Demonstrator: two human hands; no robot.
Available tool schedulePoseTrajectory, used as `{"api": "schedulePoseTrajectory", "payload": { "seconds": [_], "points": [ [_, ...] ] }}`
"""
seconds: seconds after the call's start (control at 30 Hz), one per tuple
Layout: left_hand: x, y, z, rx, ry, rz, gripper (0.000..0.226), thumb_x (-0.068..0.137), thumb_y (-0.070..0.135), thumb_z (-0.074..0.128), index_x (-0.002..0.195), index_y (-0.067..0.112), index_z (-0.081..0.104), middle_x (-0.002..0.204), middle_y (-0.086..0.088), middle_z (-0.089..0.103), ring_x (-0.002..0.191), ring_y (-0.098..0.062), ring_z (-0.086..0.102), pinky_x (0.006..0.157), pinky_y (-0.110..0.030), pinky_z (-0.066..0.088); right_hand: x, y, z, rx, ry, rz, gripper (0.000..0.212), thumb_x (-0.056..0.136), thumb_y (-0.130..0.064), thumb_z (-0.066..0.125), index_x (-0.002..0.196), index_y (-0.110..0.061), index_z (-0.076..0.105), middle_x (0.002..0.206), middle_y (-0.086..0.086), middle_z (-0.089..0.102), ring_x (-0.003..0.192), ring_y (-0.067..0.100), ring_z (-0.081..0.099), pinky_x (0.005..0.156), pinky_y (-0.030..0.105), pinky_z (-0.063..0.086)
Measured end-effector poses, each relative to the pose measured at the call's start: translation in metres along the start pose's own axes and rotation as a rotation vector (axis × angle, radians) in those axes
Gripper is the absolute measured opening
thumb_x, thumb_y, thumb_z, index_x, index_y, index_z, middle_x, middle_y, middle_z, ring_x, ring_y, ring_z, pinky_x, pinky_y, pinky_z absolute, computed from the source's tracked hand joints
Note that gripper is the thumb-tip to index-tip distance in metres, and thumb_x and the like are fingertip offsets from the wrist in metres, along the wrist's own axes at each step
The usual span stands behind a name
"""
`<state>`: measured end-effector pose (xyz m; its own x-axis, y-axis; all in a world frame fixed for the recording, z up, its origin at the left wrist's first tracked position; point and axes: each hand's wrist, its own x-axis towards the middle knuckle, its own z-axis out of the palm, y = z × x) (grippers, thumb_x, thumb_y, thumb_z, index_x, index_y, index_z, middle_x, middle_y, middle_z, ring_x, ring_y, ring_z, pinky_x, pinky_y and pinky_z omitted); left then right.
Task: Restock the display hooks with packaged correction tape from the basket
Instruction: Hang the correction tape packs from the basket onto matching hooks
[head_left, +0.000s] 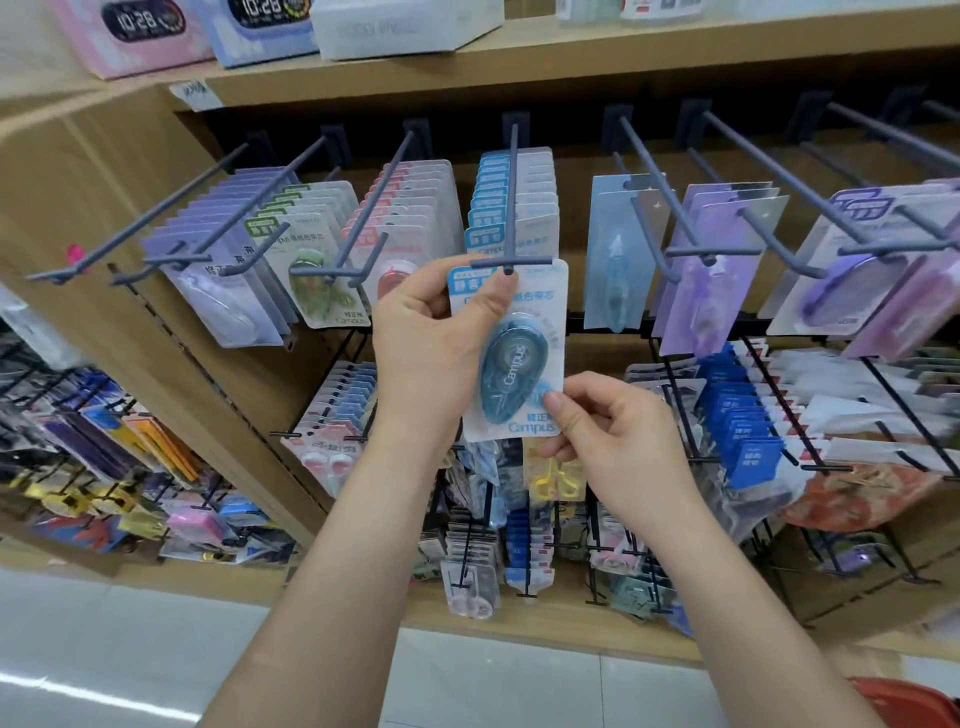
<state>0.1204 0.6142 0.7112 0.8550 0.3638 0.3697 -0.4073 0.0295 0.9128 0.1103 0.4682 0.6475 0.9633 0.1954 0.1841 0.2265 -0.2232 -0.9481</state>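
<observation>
A blue correction tape pack (519, 358) hangs right at the tip of the centre grey hook (511, 208), its top hole at the hook's end. My left hand (431, 343) pinches the pack's upper left part, thumb near the hole. My right hand (602, 426) pinches its lower right corner. Behind it on the same hook hang several matching blue packs (511, 208). A sliver of the red basket (909, 701) shows at the bottom right corner.
Neighbouring hooks carry purple (218, 249), green (311, 260), pink (405, 218) and lilac packs (717, 260). A lower rack (753, 431) holds more stationery. Clock boxes (140, 31) stand on the wooden shelf above. Pale tiled floor lies below.
</observation>
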Motion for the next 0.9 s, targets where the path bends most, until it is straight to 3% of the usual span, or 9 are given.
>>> {"api": "schedulePoseTrajectory", "payload": {
  "seconds": [0.13,0.23,0.3,0.37,0.43,0.6,0.67,0.73,0.9],
  "points": [
    [0.004,0.0,-0.001,-0.062,-0.044,-0.095,0.01,0.089,0.0,0.065,0.094,0.008,0.069,0.081,0.003,0.075,0.079,-0.011,0.07,0.069,-0.026,0.056,-0.001,0.001,0.001,-0.008,0.007,0.017,0.012,0.097,-0.018,0.061,0.09,-0.013,0.069,0.076,0.009,0.071,0.062,0.01,0.071,0.067,0.041,0.061],
    [0.006,-0.001,-0.004,-0.086,-0.063,-0.147,0.01,0.087,0.012,0.067,0.096,0.013,0.07,0.092,-0.004,0.074,0.092,-0.022,0.068,0.085,-0.042,0.057,0.0,0.0,0.002,-0.023,0.022,0.017,0.012,0.097,-0.017,0.061,0.088,-0.014,0.068,0.073,0.007,0.071,0.06,0.008,0.07,0.066,0.038,0.06],
    [0.002,-0.003,-0.008,0.096,-0.028,-0.039,0.016,0.087,0.019,0.069,0.102,0.023,0.066,0.1,-0.006,0.07,0.095,-0.017,0.065,0.086,-0.041,0.055,0.001,-0.001,0.002,-0.024,0.041,0.016,0.012,0.097,-0.017,0.062,0.086,-0.015,0.068,0.071,0.006,0.07,0.06,0.008,0.07,0.066,0.039,0.06],
    [-0.01,-0.006,-0.013,0.386,0.091,0.173,0.026,0.086,0.022,0.074,0.104,0.029,0.056,0.1,-0.001,0.061,0.088,-0.009,0.058,0.076,-0.029,0.052,0.003,0.0,0.003,-0.025,0.046,0.019,0.013,0.097,-0.018,0.062,0.085,-0.016,0.067,0.069,0.006,0.07,0.06,0.008,0.07,0.067,0.042,0.06],
    [-0.024,-0.012,-0.019,0.622,0.12,0.343,0.031,0.083,0.028,0.076,0.105,0.028,0.054,0.097,0.002,0.053,0.081,-0.01,0.052,0.069,-0.028,0.048,0.006,0.001,0.003,-0.027,0.039,0.015,0.014,0.097,-0.019,0.061,0.084,-0.018,0.067,0.067,0.003,0.07,0.061,0.008,0.071,0.069,0.044,0.06],
    [-0.029,-0.03,-0.014,0.936,-0.011,0.334,0.051,0.079,0.043,0.07,0.123,0.02,0.06,0.101,0.006,0.06,0.081,-0.004,0.055,0.071,-0.035,0.054,0.014,0.006,0.002,-0.035,0.006,-0.022,0.013,0.099,-0.018,0.058,0.088,-0.021,0.066,0.07,0.0,0.069,0.066,0.008,0.071,0.071,0.049,0.059],
    [-0.024,-0.032,-0.01,1.004,-0.007,0.392,0.056,0.078,0.048,0.062,0.126,0.018,0.061,0.101,0.0,0.065,0.081,-0.017,0.063,0.067,-0.039,0.057,0.02,0.008,-0.001,-0.028,0.009,-0.031,0.015,0.098,-0.018,0.058,0.089,-0.025,0.067,0.07,0.0,0.07,0.067,0.01,0.071,0.073,0.048,0.059],
    [-0.018,-0.036,-0.007,1.055,-0.005,0.426,0.058,0.079,0.049,0.059,0.125,0.016,0.063,0.097,-0.005,0.066,0.076,-0.026,0.066,0.062,-0.041,0.058,0.026,0.01,-0.005,-0.03,0.004,-0.031,0.018,0.098,-0.02,0.059,0.086,-0.032,0.067,0.07,-0.002,0.07,0.068,0.009,0.071,0.073,0.047,0.059],
    [0.005,-0.045,0.002,1.203,0.064,0.483,0.045,0.077,0.041,0.063,0.109,0.009,0.072,0.084,-0.007,0.066,0.07,-0.025,0.065,0.059,-0.037,0.056,0.033,0.02,-0.019,-0.045,-0.015,0.031,0.026,0.096,-0.016,0.059,0.085,-0.037,0.068,0.078,-0.008,0.072,0.075,0.012,0.07,0.078,0.045,0.058]
  ]
}}
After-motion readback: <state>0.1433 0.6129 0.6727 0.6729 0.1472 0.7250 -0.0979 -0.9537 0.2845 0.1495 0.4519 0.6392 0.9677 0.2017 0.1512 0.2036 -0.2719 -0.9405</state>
